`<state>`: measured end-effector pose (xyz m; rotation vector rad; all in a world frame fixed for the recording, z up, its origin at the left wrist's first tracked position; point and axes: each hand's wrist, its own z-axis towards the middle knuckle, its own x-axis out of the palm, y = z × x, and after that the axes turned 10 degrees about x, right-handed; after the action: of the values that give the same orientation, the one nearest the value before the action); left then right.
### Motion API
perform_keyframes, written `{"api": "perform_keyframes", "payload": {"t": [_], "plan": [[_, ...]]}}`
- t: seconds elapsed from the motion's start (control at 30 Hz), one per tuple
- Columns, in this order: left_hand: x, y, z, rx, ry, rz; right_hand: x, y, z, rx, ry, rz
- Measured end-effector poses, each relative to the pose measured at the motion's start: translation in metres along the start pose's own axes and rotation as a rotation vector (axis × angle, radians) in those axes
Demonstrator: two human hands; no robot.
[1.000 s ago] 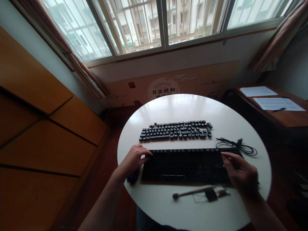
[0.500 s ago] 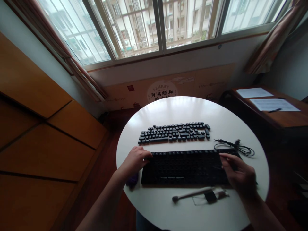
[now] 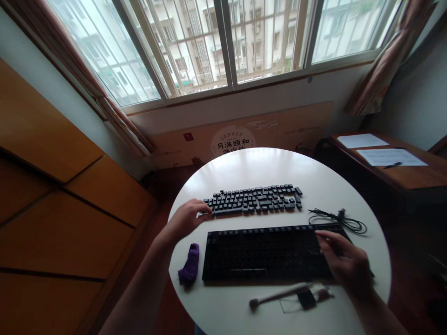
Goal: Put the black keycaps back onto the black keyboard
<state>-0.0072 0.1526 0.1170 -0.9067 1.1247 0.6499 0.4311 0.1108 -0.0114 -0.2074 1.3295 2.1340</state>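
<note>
My left hand (image 3: 188,217) reaches to the left end of the loose black keycaps (image 3: 240,199). Its fingers are stretched out, with a gap showing below the forefinger, and the fingertips meet the nearest caps. Below lies a black keyboard (image 3: 261,256), mostly bare of caps, with a row of keys along its top edge and a couple at its upper left. Over the keyboard's right end is my right hand (image 3: 344,260), thumb and forefinger pinched together. What that pinch holds, if anything, I cannot make out.
A purple cloth-like item (image 3: 189,265) lies left of the keyboard. A grey-handled brush (image 3: 279,294) and a small dark item (image 3: 306,299) lie in front. Coiled black cable (image 3: 349,222) sits behind the right hand. The round white table (image 3: 240,167) stands near a window.
My left hand has moved from the keyboard's upper left corner up to the loose keycaps, uncovering the purple item. My right hand stays at the keyboard's right end. The view has tilted slightly.
</note>
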Motion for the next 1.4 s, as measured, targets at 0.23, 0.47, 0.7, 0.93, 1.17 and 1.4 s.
{"api": "perform_keyframes", "payload": {"t": [0.23, 0.47, 0.7, 0.93, 1.17, 1.4], "plan": [[0.013, 0.087, 0.086, -0.192, 0.105, -0.006, -0.001, 0.004, 0.002, -0.033, -0.018, 0.004], [0.032, 0.12, 0.097, -0.284, 0.264, -0.098, 0.004, 0.003, 0.002, -0.024, -0.009, 0.016], [0.035, 0.119, 0.099, -0.303, 0.331, -0.078, 0.005, 0.008, -0.001, 0.034, -0.012, 0.063], [0.039, 0.112, 0.106, -0.274, 0.3, 0.027, 0.002, 0.009, 0.001, 0.02, -0.009, 0.047], [0.019, 0.077, 0.075, -0.176, 0.076, 0.06, -0.003, 0.003, 0.0, -0.006, 0.007, -0.005], [0.028, -0.025, -0.02, 0.054, 0.063, -0.024, -0.005, 0.004, 0.001, -0.036, 0.039, 0.002]]}}
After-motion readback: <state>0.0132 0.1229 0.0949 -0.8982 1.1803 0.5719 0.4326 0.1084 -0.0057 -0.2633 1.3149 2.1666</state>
